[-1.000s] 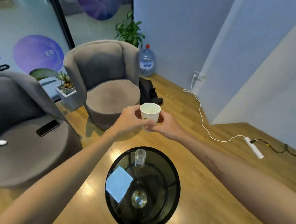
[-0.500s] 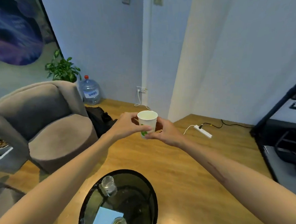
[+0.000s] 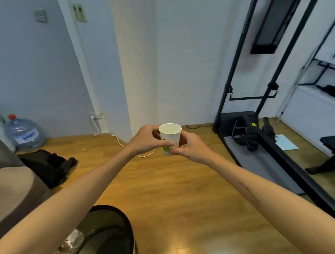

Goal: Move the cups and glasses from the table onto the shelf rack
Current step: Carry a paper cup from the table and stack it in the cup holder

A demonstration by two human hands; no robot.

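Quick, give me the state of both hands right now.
Left hand: closed on the paper cup, upright.
Right hand: closed on the same cup, lower down.

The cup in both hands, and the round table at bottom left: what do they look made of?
Cup: likely paper, matte white with a green print and a thin rolled rim. Table: seemingly dark tinted glass, glossy, showing reflections, on a dark frame. Left hand and right hand both grip the cup.

paper cup (image 3: 170, 138): 1 | glass (image 3: 74, 239): 1 | hands: 2 | water jug (image 3: 24, 134): 1
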